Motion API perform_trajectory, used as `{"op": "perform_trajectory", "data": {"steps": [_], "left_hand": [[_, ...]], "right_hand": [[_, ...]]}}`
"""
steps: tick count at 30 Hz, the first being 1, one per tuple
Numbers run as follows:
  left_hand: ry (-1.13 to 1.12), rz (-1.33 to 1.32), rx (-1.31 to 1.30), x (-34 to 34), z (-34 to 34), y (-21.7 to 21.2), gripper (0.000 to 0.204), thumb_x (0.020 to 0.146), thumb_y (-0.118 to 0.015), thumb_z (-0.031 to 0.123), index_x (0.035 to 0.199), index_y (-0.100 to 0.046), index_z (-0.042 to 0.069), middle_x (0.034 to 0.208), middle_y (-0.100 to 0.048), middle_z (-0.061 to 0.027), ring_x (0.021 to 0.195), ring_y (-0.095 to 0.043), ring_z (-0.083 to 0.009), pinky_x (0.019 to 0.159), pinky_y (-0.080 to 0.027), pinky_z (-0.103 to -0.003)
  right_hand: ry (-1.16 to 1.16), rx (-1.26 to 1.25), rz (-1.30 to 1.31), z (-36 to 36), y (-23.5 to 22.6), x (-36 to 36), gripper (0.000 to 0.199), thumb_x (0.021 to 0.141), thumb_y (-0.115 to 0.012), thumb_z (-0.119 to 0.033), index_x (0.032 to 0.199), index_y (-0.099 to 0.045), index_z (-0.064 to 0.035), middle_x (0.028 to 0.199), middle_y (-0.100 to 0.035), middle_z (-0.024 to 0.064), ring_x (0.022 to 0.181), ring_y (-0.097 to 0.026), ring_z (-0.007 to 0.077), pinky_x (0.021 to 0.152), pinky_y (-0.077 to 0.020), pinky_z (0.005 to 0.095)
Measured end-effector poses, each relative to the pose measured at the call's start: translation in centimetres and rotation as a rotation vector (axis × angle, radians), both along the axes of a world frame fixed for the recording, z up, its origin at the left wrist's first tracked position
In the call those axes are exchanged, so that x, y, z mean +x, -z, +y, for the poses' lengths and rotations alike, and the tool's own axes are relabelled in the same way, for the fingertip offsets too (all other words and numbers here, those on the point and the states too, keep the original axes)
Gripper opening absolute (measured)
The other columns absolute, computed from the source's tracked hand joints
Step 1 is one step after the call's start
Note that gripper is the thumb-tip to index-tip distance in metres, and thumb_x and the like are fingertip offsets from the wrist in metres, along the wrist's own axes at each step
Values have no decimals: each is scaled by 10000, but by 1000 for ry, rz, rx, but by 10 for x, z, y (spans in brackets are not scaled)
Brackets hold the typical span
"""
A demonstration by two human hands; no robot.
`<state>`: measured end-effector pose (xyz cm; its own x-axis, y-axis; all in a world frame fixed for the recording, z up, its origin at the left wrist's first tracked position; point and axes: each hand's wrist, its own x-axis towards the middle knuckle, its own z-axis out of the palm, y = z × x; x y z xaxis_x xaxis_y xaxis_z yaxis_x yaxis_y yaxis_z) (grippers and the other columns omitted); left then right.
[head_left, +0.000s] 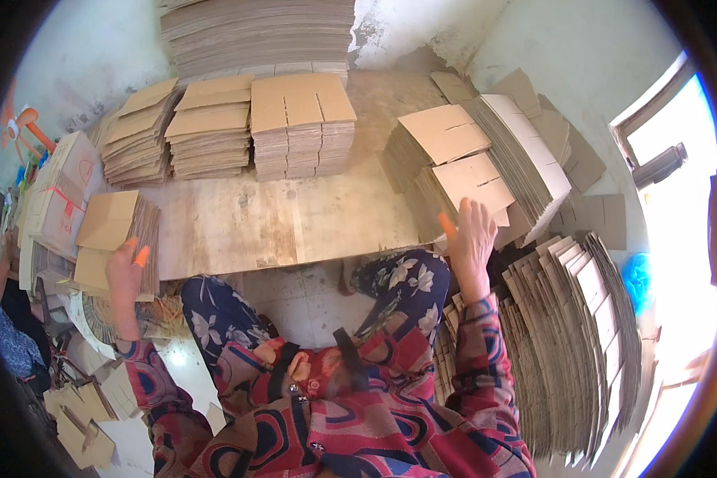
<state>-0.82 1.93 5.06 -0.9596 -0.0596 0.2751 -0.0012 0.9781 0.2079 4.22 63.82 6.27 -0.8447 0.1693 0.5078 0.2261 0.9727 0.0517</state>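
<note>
At the left table edge, my left hand point(123, 275) is against a small stack of brown cardboard sheets point(107, 219). Its thumb, in an orange finger cover, stands apart from the fingers, and nothing shows in its grasp. My right hand point(473, 243) reaches to the near edge of a stack of slotted cardboard sheets point(472, 185) at the table's right. Its fingers are stretched out, and the thumb, also covered in orange, is spread. Whether the fingertips press on the top sheet, I cannot tell.
Several cardboard stacks point(303, 99) line the table's far side, with a taller pile point(259, 36) behind. Many sheets point(570, 319) stand on edge at my right. A white carton point(65, 191) sits at the left, near an orange fan point(25, 127). Another person's sleeve point(12, 331) shows far left.
</note>
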Motion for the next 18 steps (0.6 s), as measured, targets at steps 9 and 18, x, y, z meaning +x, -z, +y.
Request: {"op": "perform_trajectory", "data": {"steps": [9, 18], "left_hand": [[339, -72, 111, -24, 122, -7, 233, 807, -709, 163, 951, -658, -13, 909, -664, -216, 789, -630, -404, 641, -496, -431], [460, 92, 259, -83, 179, -4, 214, 820, -694, 145, 960, -658, -13, 915, -673, -200, 809, -640, -387, 681, -508, -427]], "right_hand": [[22, -67, -193, 9, -13, -137, 772, 808, -684, -503, 1260, -482, 90, 1246, -537, 245, 1228, -474, 409, 968, -373, 596], [-228, 1, -295, 65, -16, -167, 330, 900, -604, -261, 1097, -524, -9, 825, -645, 221, 731, -640, 414, 653, -525, 474]]}}
